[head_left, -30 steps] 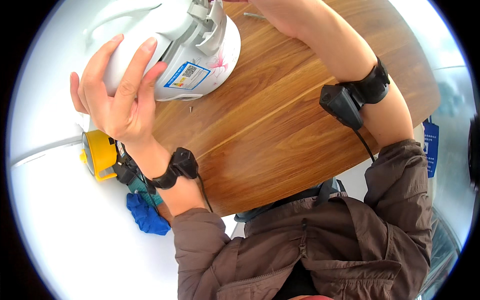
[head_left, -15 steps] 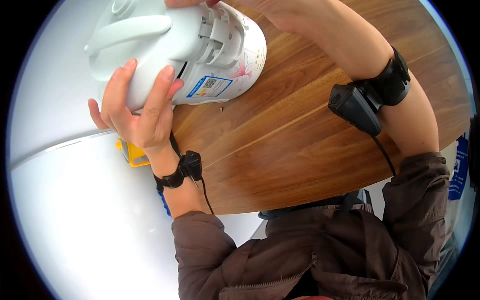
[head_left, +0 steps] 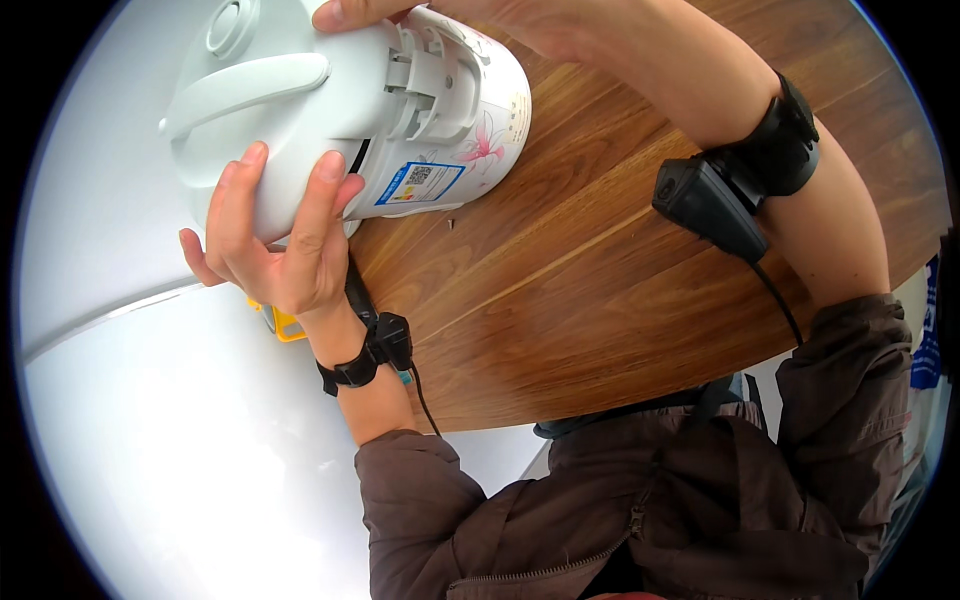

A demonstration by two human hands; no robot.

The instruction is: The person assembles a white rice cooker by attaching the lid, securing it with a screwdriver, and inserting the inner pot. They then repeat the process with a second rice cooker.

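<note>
A white electric hot-water pot (head_left: 478, 190) with a pink flower print leans at the upper left. Its pale grey lid section (head_left: 345, 105) has a carry handle (head_left: 245, 92) and a round button. The spout end is uncovered, showing plastic brackets (head_left: 440, 85). My left hand (head_left: 275, 235) grips the near side of the lid section, fingers spread over it, next to a dark gap at the seam. On the far side, my right hand (head_left: 365, 12) holds the top section with its thumb over the edge; its other fingers are mostly hidden.
The wooden table (head_left: 580, 280) has a small screw (head_left: 450, 224) on it beside the pot. A yellow-edged object (head_left: 288, 326) shows behind my left wrist. Black strapped devices with cables sit on my left wrist (head_left: 390, 340) and right forearm (head_left: 710, 205).
The lid section sits slightly lower and further left in view, and both hands have shifted with it. More of my right thumb shows. Both hands keep their hold.
</note>
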